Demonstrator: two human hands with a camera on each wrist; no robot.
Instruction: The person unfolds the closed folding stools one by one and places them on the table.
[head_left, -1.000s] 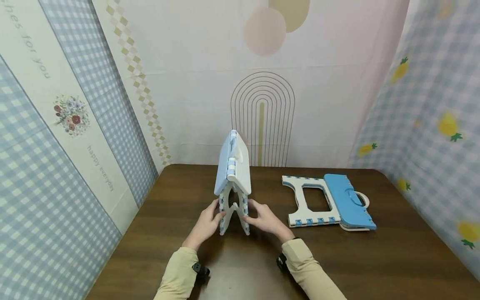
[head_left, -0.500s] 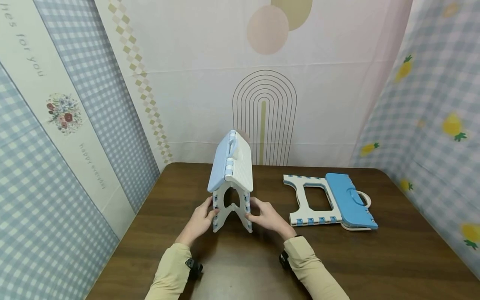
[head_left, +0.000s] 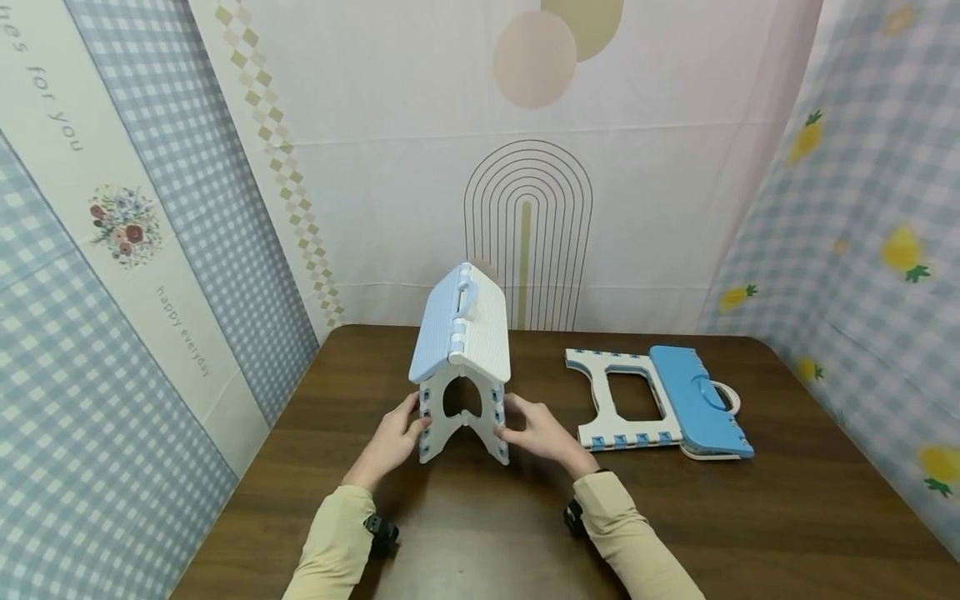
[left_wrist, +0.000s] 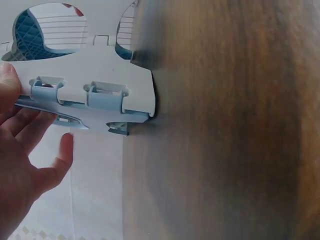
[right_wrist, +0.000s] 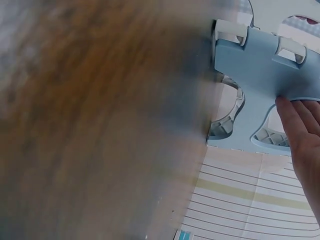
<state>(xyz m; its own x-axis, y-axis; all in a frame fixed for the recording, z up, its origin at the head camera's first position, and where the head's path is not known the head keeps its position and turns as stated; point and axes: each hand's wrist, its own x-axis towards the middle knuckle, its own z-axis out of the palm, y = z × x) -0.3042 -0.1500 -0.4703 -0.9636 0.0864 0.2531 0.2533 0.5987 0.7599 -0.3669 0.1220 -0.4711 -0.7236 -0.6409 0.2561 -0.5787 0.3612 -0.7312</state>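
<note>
A light blue and white folding step stool (head_left: 483, 321) stands partly unfolded on the table, its two seat halves sloping from a ridge like a roof. A loop handle (head_left: 467, 298) sits on that ridge. My left hand (head_left: 386, 442) grips the left leg frame, thumb on its near edge and other fingers around the outer side. On the opposite leg frame (right_wrist: 255, 75), my right hand (head_left: 542, 432) holds with the thumb in front and fingers laid along the outer face. Between the frames, the hinged front panel (left_wrist: 100, 70) is bent inward in a V.
A second folding stool (head_left: 701, 404), blue and white, lies folded flat to the right. Both rest on a dark wooden table (head_left: 465, 533). A patterned cloth (head_left: 375, 208) hangs behind the table, with checked cloths on either side.
The stool's leg frames and seat halves have spread farther apart. My left hand has moved left and my right hand slightly right, both keeping hold of the frames.
</note>
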